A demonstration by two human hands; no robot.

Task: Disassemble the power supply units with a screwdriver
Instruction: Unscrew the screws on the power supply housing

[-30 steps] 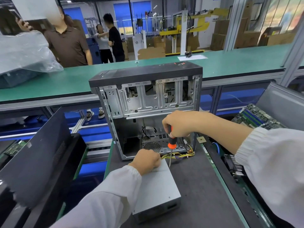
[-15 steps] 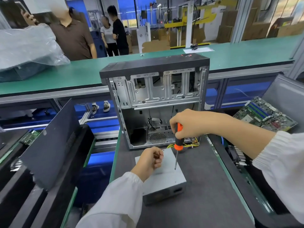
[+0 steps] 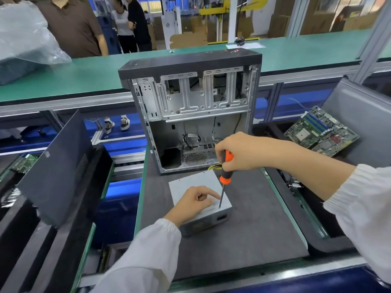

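Observation:
A silver power supply unit [image 3: 191,182] lies flat on the dark grey mat [image 3: 243,233], with yellow wires at its far end. My left hand [image 3: 194,203] rests on its top, index finger stretched toward the screwdriver tip, the other fingers curled. My right hand [image 3: 241,152] grips the orange and black handle of a screwdriver [image 3: 225,176]. The shaft stands nearly upright, its tip on the unit's top near the front right corner. Behind the unit stands an open computer case [image 3: 190,106].
A motherboard [image 3: 321,131] lies in a grey bin on the right. A dark side panel [image 3: 57,166] leans in a bin on the left. A green conveyor [image 3: 84,75] runs behind the case, with a plastic-wrapped item [image 3: 23,39] on it. People stand beyond it.
The screwdriver has come down from beside the case to the unit's front right corner. My left fist has loosened and its index finger now points at the tip. The view has shifted back.

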